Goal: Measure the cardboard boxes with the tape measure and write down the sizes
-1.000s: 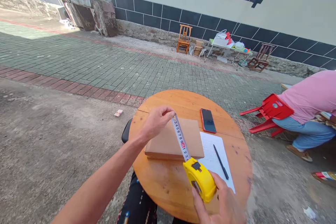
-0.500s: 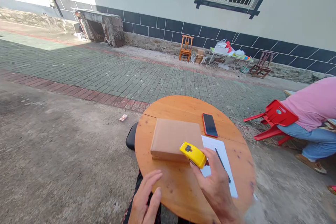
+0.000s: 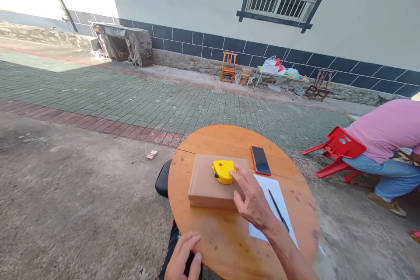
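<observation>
Tape measure: yellow (image 3: 223,172), with a red dot, lying on the cardboard box (image 3: 202,179) at lower centre of the frame, just left of the right hand's (image 3: 252,196) fingertips and well above the left hand (image 3: 182,257).
Right hand: fingers loosely spread at the tape measure's right edge; firm contact cannot be told.
Left hand: fingers parted, bottom centre, by the worktop's (image 3: 226,238) near edge.
Packet print: (image 3: 152,154) left of centre, too small to read.
</observation>
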A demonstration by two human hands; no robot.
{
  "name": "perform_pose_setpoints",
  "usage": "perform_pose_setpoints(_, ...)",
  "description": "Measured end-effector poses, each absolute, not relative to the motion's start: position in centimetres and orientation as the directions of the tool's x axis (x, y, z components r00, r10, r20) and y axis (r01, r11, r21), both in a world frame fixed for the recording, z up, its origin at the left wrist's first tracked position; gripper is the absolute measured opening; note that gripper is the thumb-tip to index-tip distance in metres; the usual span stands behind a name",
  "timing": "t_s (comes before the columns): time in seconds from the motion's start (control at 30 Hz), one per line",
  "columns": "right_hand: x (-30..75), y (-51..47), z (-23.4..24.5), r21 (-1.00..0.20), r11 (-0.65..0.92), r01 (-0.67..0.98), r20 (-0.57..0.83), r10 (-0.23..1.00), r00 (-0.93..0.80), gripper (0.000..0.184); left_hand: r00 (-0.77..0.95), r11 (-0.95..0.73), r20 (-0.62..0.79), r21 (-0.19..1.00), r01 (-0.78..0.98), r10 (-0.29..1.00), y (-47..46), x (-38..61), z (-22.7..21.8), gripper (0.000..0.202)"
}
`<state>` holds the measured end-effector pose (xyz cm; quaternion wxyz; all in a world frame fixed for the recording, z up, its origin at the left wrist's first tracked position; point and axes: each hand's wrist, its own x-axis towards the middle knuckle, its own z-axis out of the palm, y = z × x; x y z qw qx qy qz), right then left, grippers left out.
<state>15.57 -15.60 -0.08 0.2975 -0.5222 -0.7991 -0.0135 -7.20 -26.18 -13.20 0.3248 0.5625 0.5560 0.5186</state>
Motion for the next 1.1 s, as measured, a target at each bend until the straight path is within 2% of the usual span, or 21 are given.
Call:
perform_pose_setpoints(0.07,16.8,-16.3,-0.7,-0.364,0.365,0.857,0.517,0.845,-0.140,0.051,-0.230,-0.139,0.209,0.948,0.287,0.951,-25.2,-7.6,-12.9,0.032)
perform_pose_setpoints(0.13,17.9,-16.8,-1.7,-0.491,0.202,0.847,0.520,0.848,0.100,0.041,-0.259,-0.100,0.167,0.962,0.254,0.951,-23.7,-8.1,-12.2,0.043)
perform_pose_setpoints(0.2,18.4,-17.5,-2.8,-0.654,0.037,0.755,0.423,0.846,0.325,0.039,-0.250,-0.018,0.061,0.985,0.172,0.966,-22.2,-8.2,-11.3,0.060)
perform_pose_setpoints(0.23,18.3,-17.9,-3.2,-0.725,-0.014,0.689,0.348,0.855,0.384,0.040,-0.232,0.041,-0.012,0.992,0.121,0.973,-21.5,-8.0,-10.7,0.068)
perform_pose_setpoints(0.33,16.7,-19.2,-4.0,-0.848,-0.020,0.529,0.211,0.904,0.372,0.041,-0.145,0.157,-0.154,0.988,0.008,0.977,-20.2,-7.2,-8.9,0.078)
perform_pose_setpoints(0.43,14.6,-19.4,-4.1,-0.884,0.027,0.467,0.215,0.910,0.354,0.042,-0.135,0.110,-0.109,0.994,0.001,0.985,-19.1,-7.0,-7.6,0.075)
perform_pose_setpoints(0.53,13.8,-18.7,-4.1,-0.886,0.097,0.454,0.246,0.927,0.283,0.039,-0.173,0.055,-0.048,0.998,0.034,0.984,-17.6,-7.8,-7.2,0.073)
perform_pose_setpoints(0.63,15.2,-18.6,-4.5,-0.803,0.077,0.591,0.273,0.929,0.249,0.035,-0.186,0.016,-0.005,0.998,0.056,0.983,-16.5,-8.6,-7.6,0.073)
perform_pose_setpoints(0.73,19.0,-20.0,-5.4,-0.692,-0.067,0.719,0.252,0.911,0.327,0.028,-0.234,0.009,0.015,0.995,0.103,0.972,-17.5,-8.9,-8.9,0.078)
perform_pose_setpoints(0.87,25.3,-22.3,-6.7,-0.588,-0.304,0.749,0.193,0.847,0.495,0.022,-0.270,0.088,-0.028,0.973,0.213,0.963,-21.9,-8.0,-12.0,0.075)
perform_pose_setpoints(0.9,26.4,-22.7,-7.0,-0.562,-0.344,0.752,0.178,0.838,0.516,0.019,-0.224,0.088,-0.028,0.961,0.262,0.974,-23.2,-7.5,-12.7,0.068)
perform_pose_setpoints(0.97,27.6,-22.9,-7.5,-0.523,-0.393,0.756,0.153,0.830,0.537,0.011,-0.072,-0.023,0.054,0.927,0.375,0.996,-25.3,-6.3,-13.5,0.049)
perform_pose_setpoints(1.03,27.9,-22.7,-7.8,-0.510,-0.415,0.754,0.138,0.825,0.548,0.006,0.124,-0.238,0.204,0.863,0.445,0.971,-26.7,-4.7,-13.6,0.031)
perform_pose_setpoints(1.1,27.9,-22.8,-7.8,-0.521,-0.425,0.740,0.126,0.820,0.559,0.012,0.291,-0.434,0.331,0.776,0.458,0.898,-27.6,-3.0,-12.9,0.023)
